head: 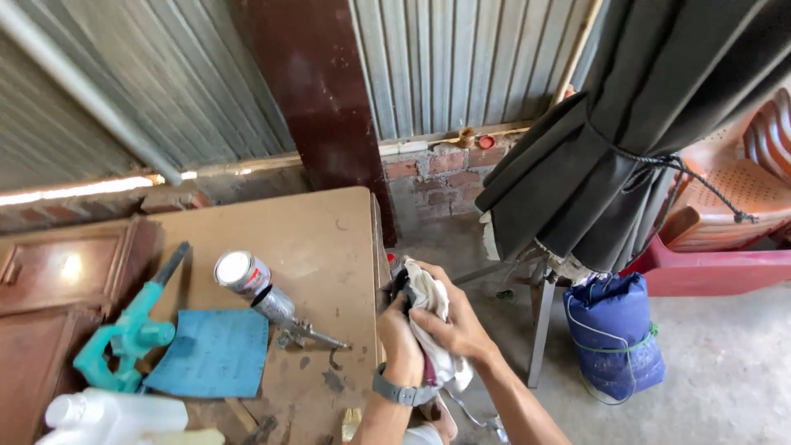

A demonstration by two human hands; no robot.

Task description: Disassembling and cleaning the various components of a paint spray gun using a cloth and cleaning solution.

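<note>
White rag (428, 305) is being clenched in both my hands, left (401, 338) and right (457, 330), beside the desk (329, 239) holding a spray gun (276, 305) and blue sheet (210, 354).

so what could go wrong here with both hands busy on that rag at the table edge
The spray gun lies on its side near the table's edge, close to the left hand; a bump might knock it off. The white rag hides what both hands grip, so the right hand could lose hold of it over the concrete floor.

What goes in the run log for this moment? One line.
left hand: grips rag | right hand: wraps white rag | spray gun: lies on table
</note>
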